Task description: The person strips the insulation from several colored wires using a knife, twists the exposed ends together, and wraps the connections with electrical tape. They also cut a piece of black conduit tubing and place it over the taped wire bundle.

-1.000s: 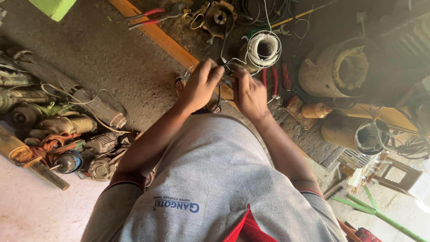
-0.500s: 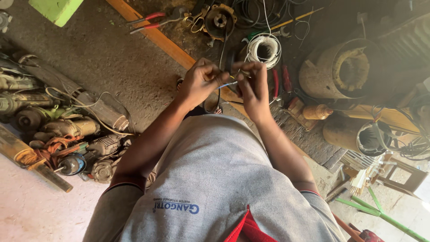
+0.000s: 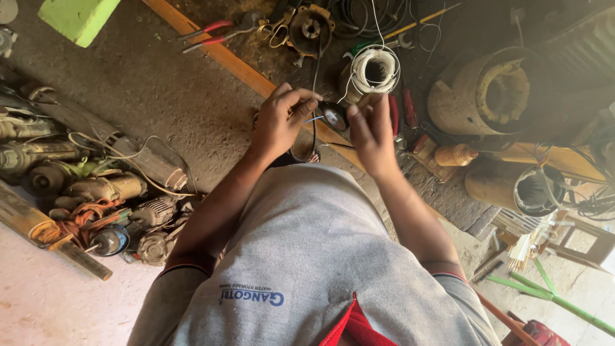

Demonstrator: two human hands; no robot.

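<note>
Fingers of my left hand (image 3: pixel 280 122) are pressed together at the tips, pinching a thin blue wire end (image 3: pixel 313 119) that runs toward the small dark round part (image 3: pixel 334 116) held between both hands. My right hand (image 3: pixel 370 131) has its grip closed on that part from the other side, fingertips up and bent round its edge. The part sits in the air between the two hands, above the floor and just below the spool of white wire (image 3: pixel 375 70).

Handling judgement: the part looks small, rigid and light, easy to hold by its rim with two or three fingers. The wire looks thin and bendable, likely to kink or slip, so it is best pinched close to its free end. I cannot tell how the wire joins the part.

Outward from the hands: a black cable (image 3: pixel 314 128) hangs down between them. An orange wooden strip (image 3: pixel 221 54) runs diagonally across the dusty concrete floor (image 3: pixel 141 83). Red-handled pliers (image 3: pixel 211 32) lie beyond it, near a dismantled motor housing (image 3: pixel 309 27). To the right stands a large rusty motor casing (image 3: pixel 490 90). To the left, well apart, lies a heap of old small motors (image 3: pixel 109 211) with tangled leads. A green block (image 3: pixel 77 18) sits at the top left.
</note>
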